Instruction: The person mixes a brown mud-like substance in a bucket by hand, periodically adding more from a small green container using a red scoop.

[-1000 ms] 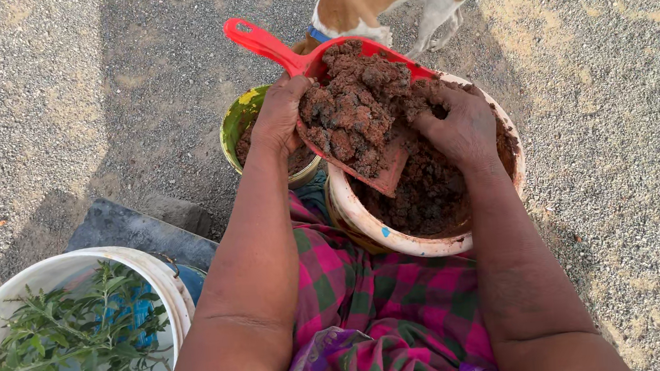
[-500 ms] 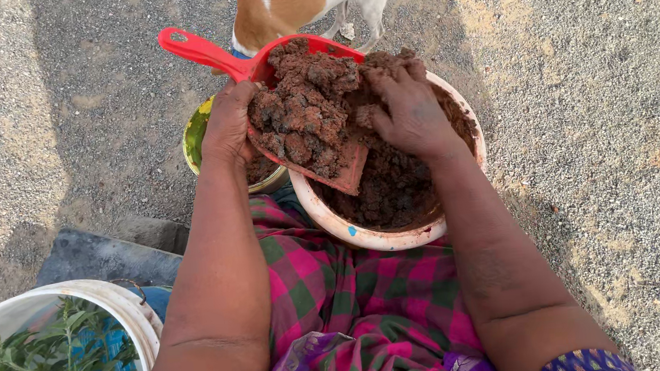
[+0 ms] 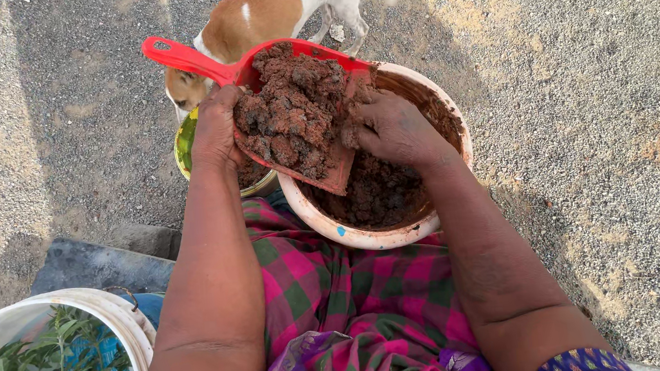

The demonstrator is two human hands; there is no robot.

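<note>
1. Head view: gravel ground (image 3: 575, 111) filled the frame; dog (image 3: 269, 13) at top centre.
2. Left hand (image 3: 215, 128) was clamped on the red scoop (image 3: 291, 94), heaped with soil, upper centre.
3. Right hand (image 3: 392, 129), fingers loosely curled, pressed soil over the pale bucket (image 3: 365, 238).
4. Step looked like loading; next needs a level lift.
5. Small yellow-green pot (image 3: 186, 146) sat close left; white bucket (image 3: 120, 312) lower left; open gravel right.

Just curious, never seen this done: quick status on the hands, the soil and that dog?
Left hand grips red scoop, heaped with soil. Right hand presses soil at scoop's edge, over the bucket. Dog sniffing at the yellow pot behind.
</note>
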